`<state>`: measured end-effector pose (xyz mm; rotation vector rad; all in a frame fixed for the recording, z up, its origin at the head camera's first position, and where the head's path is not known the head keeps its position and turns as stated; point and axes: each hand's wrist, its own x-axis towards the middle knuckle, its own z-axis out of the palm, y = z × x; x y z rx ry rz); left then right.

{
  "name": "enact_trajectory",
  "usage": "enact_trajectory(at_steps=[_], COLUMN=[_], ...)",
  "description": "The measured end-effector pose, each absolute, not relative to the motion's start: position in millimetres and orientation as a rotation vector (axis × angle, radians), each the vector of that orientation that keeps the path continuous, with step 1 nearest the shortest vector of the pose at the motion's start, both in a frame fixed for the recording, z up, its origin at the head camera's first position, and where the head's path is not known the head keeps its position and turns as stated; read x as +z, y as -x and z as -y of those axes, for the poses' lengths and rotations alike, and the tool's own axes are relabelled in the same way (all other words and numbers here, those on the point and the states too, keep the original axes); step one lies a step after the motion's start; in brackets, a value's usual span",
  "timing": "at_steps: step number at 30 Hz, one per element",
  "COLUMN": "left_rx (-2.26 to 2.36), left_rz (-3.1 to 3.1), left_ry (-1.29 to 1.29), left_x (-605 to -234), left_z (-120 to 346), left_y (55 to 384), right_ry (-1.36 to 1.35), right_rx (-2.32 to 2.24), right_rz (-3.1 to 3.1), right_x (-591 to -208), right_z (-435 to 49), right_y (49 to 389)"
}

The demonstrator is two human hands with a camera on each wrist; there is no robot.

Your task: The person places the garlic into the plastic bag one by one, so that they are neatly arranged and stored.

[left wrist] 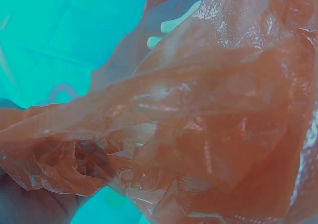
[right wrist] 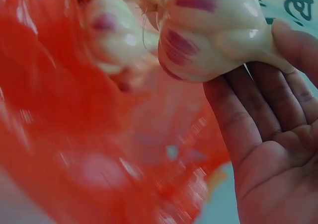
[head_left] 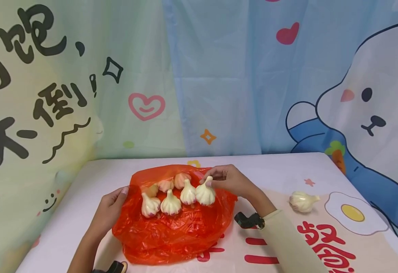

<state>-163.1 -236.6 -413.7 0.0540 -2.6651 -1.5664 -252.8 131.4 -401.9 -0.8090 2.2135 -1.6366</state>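
Note:
A thin red plastic bag [head_left: 171, 239] lies spread on the table with several garlic bulbs [head_left: 171, 203] at its mouth. My left hand [head_left: 109, 206] pinches the bag's left edge between thumb and fingers; in the left wrist view the crumpled film [left wrist: 208, 134] covers most of that hand. My right hand [head_left: 231, 181] holds a garlic bulb [head_left: 205, 194] by its stem, at the right end of the group. In the right wrist view this bulb [right wrist: 213, 35] shows purple streaks, and its stem lies between thumb and fingers. Some bulbs behind show through the red film.
Another garlic bulb [head_left: 303, 201] lies alone on the table to the right, near the printed fried egg [head_left: 352, 213]. The white printed tablecloth [head_left: 107, 170] reaches back to a patterned curtain [head_left: 216, 94]. Dark wrist cameras are strapped at both wrists.

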Motion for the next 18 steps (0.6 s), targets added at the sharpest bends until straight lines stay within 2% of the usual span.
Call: enact_trajectory(at_steps=[12,18], left_rx=[-1.601,-1.649], left_rz=[2.652,2.631], left_ry=[-0.071,-0.073], left_x=[-413,-412], left_z=[235,235], left_y=[163,162], right_ry=[1.02,1.034], right_rx=[-1.61,-1.55], right_rz=[-2.076,-2.045], right_x=[-413,-414], right_z=[-87,-72], right_y=[253,253])
